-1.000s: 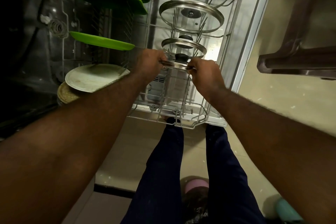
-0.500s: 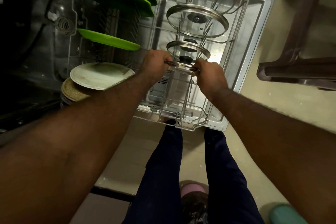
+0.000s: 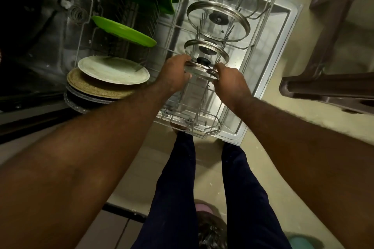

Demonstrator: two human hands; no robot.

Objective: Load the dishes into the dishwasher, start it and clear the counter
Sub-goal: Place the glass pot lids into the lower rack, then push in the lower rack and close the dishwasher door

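Plate stack [image 3: 113, 74] sat far left, pale plate on top. Green plates [image 3: 125, 31] stood on edge above it. Left hand [image 3: 174, 76] gripped the lid [image 3: 200, 70] by its left rim, fingers curled round the edge. Lid was tilted, knob up, over the tines at the near end of the rack [image 3: 190, 122], just in front of three more lids [image 3: 218, 21] standing in a row. Right hand [image 3: 230, 82] pinched the right rim, fingers curled. Chair [image 3: 323, 89] far right.

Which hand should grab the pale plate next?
Likely the left hand: it sits right beside the pale plate. The right hand grips the lid's far side and would have to cross over.
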